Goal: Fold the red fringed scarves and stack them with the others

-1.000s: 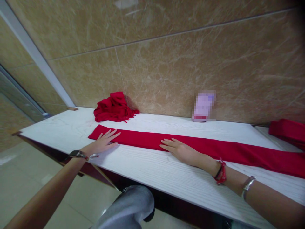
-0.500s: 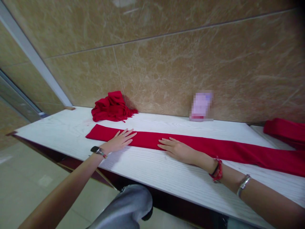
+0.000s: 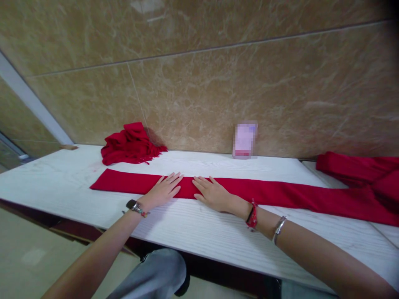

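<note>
Two hands, palms down on one long strip of red cloth [image 3: 264, 193], laid lengthwise along the white table [image 3: 187, 224]. Our left hand [image 3: 162, 192] and right hand [image 3: 213, 194] rest near each other, a narrow band of red between the fingertips. Fingers of both lie flat and somewhat spread; we see no pinch on the fabric. Whether the palms bear down hard, we cannot tell.

Strip's left end lies flat, well apart from the left hand. Toward the right it turns wavier and reaches the red heap [image 3: 352, 168]; we cannot tell if the two are joined. Behind its left part, against the wall [image 3: 193, 95], sits a crumpled fringed cloth [image 3: 127, 145].

Our judgement: this looks like flattening. Best done with light, even palms, one hand anchoring while the other strokes outward along the length. Pressing too hard would likely drag the layer and skew the edges. We would watch the long borders for straightness and give the wavy right stretch most care.
</note>
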Available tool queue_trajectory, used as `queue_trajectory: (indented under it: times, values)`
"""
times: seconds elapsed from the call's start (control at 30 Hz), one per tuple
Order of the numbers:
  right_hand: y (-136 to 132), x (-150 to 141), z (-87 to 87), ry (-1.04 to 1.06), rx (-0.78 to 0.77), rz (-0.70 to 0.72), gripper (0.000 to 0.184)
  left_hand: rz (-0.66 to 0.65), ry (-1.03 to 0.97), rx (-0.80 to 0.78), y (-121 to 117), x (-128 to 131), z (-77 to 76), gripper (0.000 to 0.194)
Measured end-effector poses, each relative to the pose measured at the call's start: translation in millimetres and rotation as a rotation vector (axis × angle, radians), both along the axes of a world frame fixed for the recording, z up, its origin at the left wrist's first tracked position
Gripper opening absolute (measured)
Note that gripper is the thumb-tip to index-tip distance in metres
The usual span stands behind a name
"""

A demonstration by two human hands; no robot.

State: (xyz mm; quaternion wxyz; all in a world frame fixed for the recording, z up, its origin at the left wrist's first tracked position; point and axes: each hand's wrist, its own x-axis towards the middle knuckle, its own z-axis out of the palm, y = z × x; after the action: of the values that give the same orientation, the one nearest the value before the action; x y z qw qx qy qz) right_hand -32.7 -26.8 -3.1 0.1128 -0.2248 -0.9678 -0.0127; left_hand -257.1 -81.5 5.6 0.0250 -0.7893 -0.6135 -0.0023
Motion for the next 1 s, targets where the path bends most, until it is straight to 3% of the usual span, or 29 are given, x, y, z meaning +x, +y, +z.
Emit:
queue_trajectory:
  times: [0.2, 0.43, 0.57, 0.67, 0.8, 0.9, 1.0]
  values:
    - [10, 79, -2.5, -0.041, 0.094, -0.079, 0.049, 0.019, 0.045, -0.068, 4, -5, 2.6, 0.051]
    - [29, 217, -23.9, -0.122, 0.29, -0.256, 0.043, -0.026, 0.052, -0.012, 14, -27, -14.7, 0.05]
    - [27, 279, -20.8, -0.258, 0.3, -0.37, 0.038, 0.003, 0.043, -0.049, 24, -32, -14.8, 0.051]
    - [20, 282, -8.7, -0.338, 0.256, -0.401, 0.035, 0.119, 0.086, -0.044, 36, 5, 1.6, 0.049]
    - [11, 230, 10.9, -0.265, 0.21, -0.404, 0.034, -0.12, 0.005, 0.082, 51, 101, 19.7, 0.052]
    - [8, 194, 17.6, -0.236, 0.147, -0.318, 0.038, -0.224, -0.022, 0.079, 58, 151, 10.9, 0.055]
    - [10, 190, 15.8, -0.244, 0.116, -0.321, 0.043, -0.285, -0.005, 0.075, 62, 153, -7.8, 0.051]
